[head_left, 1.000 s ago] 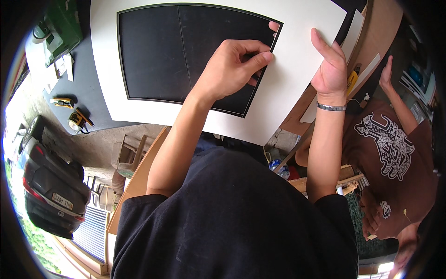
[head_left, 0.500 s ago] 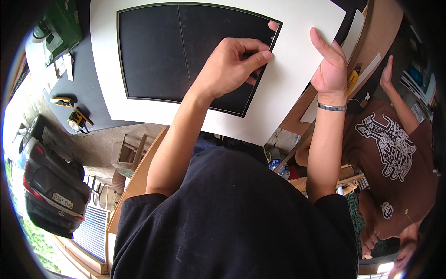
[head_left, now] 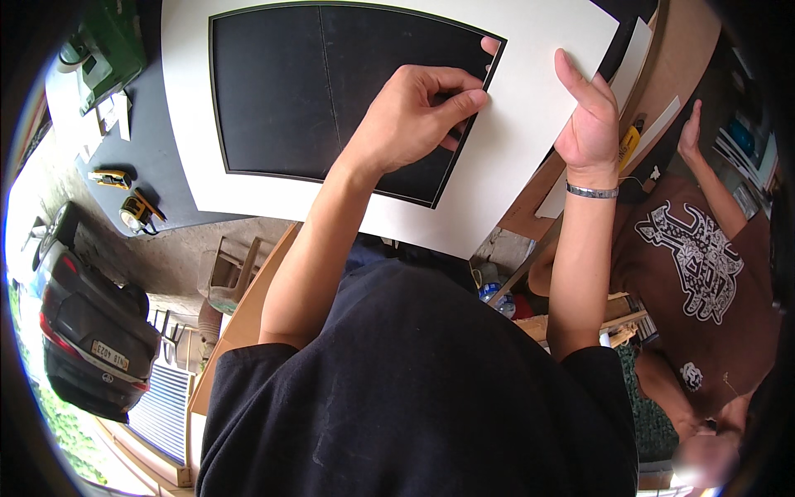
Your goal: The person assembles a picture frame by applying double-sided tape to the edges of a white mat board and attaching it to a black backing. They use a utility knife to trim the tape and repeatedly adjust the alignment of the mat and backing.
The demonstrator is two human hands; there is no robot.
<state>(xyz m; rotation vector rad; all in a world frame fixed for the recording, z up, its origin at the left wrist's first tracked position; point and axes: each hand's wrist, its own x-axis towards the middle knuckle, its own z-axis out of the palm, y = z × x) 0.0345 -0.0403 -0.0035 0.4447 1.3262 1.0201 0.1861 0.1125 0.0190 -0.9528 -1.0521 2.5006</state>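
Observation:
A large white mat board [head_left: 530,124] with a black-edged rectangular window lies over a black work surface [head_left: 273,91], which shows through the opening. My left hand [head_left: 418,116] reaches across the window, thumb and bent index finger pinched on its right inner edge, other fingers partly below the edge. At the board's right side is my right hand [head_left: 588,124], wearing a metal bracelet; its thumb is above the board and its fingers pass underneath. Fingertips [head_left: 489,45] show through the window's upper right corner, apparently from that hand.
On the table's left lie a yellow-black cutter [head_left: 110,178] and a tape measure [head_left: 139,213], below a green machine [head_left: 108,58]. A yellow tool [head_left: 631,142] rests beside brown boards [head_left: 530,199] at right. A co-worker in a brown shirt [head_left: 696,265] is close by.
My hands and the mat board stay almost where they were. At right, the co-worker's head and one lower arm have shifted.

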